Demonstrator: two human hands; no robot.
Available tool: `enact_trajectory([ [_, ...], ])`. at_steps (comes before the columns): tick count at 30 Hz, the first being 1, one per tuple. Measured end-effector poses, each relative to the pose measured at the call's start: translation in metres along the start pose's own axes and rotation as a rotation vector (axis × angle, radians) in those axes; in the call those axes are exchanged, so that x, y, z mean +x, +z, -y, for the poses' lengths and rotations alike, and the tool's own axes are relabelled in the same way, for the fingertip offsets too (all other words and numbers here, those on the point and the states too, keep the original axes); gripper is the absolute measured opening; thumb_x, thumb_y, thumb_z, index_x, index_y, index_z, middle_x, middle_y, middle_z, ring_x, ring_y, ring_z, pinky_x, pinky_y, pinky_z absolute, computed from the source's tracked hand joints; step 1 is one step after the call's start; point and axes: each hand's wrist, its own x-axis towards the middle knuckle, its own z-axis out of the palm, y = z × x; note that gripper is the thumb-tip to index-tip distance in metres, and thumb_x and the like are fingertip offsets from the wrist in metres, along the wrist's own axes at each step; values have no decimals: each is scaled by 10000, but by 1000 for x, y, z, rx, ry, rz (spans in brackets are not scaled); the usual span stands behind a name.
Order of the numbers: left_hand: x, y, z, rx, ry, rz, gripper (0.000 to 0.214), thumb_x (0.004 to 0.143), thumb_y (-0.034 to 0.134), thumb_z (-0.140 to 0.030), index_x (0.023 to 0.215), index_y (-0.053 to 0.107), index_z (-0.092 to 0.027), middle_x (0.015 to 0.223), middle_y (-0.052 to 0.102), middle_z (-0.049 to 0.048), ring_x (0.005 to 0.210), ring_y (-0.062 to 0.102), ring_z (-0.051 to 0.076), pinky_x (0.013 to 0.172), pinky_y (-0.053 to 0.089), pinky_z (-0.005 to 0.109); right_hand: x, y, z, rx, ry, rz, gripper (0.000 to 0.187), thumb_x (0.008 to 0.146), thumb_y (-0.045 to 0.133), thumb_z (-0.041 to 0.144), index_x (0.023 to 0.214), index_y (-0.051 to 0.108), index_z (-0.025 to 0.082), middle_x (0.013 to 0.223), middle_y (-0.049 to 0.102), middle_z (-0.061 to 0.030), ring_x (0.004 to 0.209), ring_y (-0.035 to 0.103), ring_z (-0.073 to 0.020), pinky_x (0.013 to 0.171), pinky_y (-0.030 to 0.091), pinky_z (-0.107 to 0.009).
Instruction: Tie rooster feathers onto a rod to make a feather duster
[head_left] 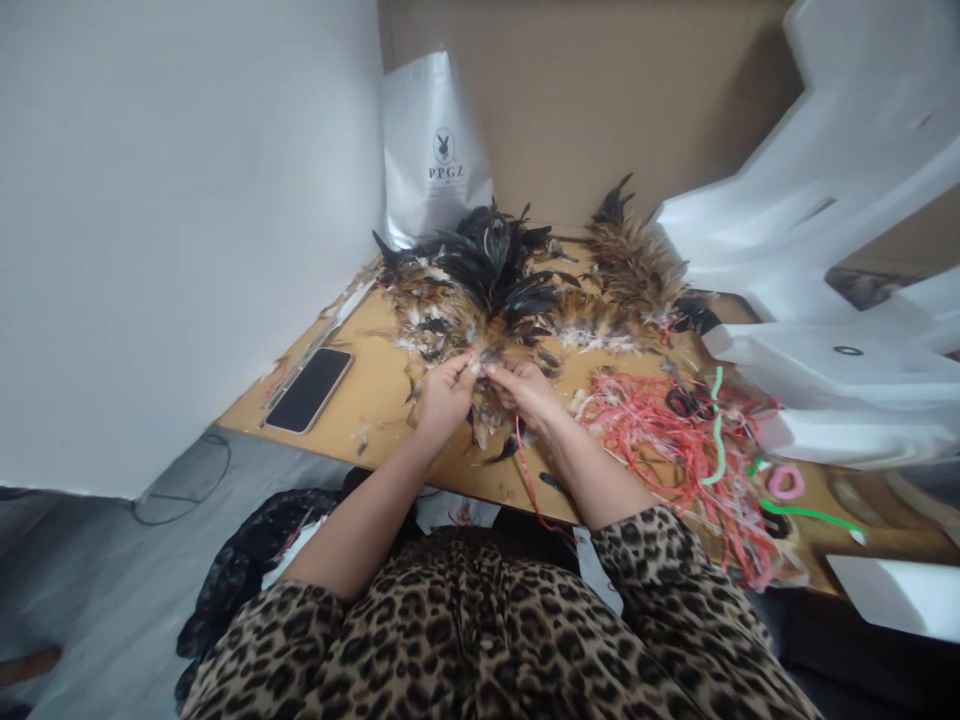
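Note:
At the middle of the table, my left hand (450, 388) pinches the base of a small feather (489, 352). My right hand (523, 388) is pinched close beside it, its fingertips nearly meeting the left ones. From under my right hand a red string (527, 470) hangs down past the table's front edge; its upper end is hidden by the fingers. Dark, glossy feathers (480, 255) lie just beyond both hands, with brown and white feathers (431, 310) around them. What exactly the right fingertips grip is too small to make out.
A phone (310, 390) lies on the wooden table (360, 435) at left. A tangle of red strings (637, 420) with black scissors (686, 402) is at right. A white sewing machine (832, 390) stands far right, a white bag (435, 150) behind. More brown feathers (637, 265) lie back right.

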Motion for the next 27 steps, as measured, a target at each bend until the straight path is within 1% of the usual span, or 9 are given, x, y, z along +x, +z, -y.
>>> enact_trajectory([
  [3, 4, -6, 4, 99, 91, 28, 211, 764, 600, -268, 903, 710, -154, 893, 714, 72, 868, 626, 200, 862, 463, 335, 0, 1, -5, -234, -131, -113, 381, 671, 694, 510, 698, 618, 137, 476, 394, 69, 424, 241, -37, 415, 173, -205],
  [8, 2, -15, 10, 365, 227, -6, 239, 760, 601, -223, 966, 721, -197, 918, 707, 73, 886, 618, 222, 873, 447, 349, -6, 11, -10, -479, -340, -145, 271, 762, 593, 410, 641, 599, 168, 527, 459, 33, 492, 349, -80, 483, 263, -224],
  [11, -2, -18, 14, 521, 276, 8, 276, 771, 584, -219, 1015, 714, -207, 881, 689, 76, 877, 608, 227, 851, 450, 337, -12, 17, -12, -579, -380, -146, 229, 791, 549, 353, 641, 581, 183, 518, 454, 34, 486, 351, -91, 479, 257, -228],
  [14, -5, -24, 10, 735, 328, 116, 296, 837, 488, -208, 1055, 687, -198, 925, 673, 93, 909, 595, 220, 857, 441, 328, -17, 18, -5, -753, -371, -80, 232, 801, 522, 294, 602, 563, 182, 504, 471, 32, 478, 354, -92, 487, 252, -230],
  [17, -7, -34, -9, 981, 376, 232, 296, 876, 426, -199, 1053, 662, -179, 952, 649, 111, 927, 586, 217, 848, 437, 322, -23, 16, 21, -1001, -417, 45, 206, 792, 524, 227, 607, 601, 178, 534, 530, 17, 510, 410, -101, 536, 274, -239],
  [21, -17, -44, -50, 1421, 475, 443, 320, 895, 370, -151, 1107, 609, -144, 908, 617, 116, 875, 591, 212, 774, 450, 308, -28, 10, 68, -1245, -581, 159, 150, 780, 582, 217, 662, 673, 194, 685, 633, -25, 634, 512, -134, 620, 303, -258],
  [22, -20, -46, -60, 1511, 494, 532, 321, 885, 370, -121, 1100, 607, -138, 907, 618, 117, 871, 592, 209, 767, 450, 303, -27, 8, 76, -1269, -616, 174, 140, 779, 599, 233, 675, 687, 200, 719, 646, -32, 667, 528, -143, 637, 311, -262],
  [24, -28, -49, -76, 1634, 554, 648, 355, 878, 346, -81, 1134, 589, -115, 918, 619, 129, 866, 593, 212, 753, 455, 307, -21, 4, 85, -1258, -649, 182, 128, 779, 623, 265, 704, 710, 210, 763, 663, -36, 712, 549, -153, 665, 333, -266],
  [27, -37, -54, -92, 1657, 659, 760, 410, 882, 322, -74, 1233, 532, -91, 914, 622, 141, 858, 595, 216, 744, 465, 314, -4, -2, 81, -1084, -606, 159, 126, 747, 668, 307, 708, 725, 201, 738, 671, -31, 676, 554, -143, 650, 373, -258],
])
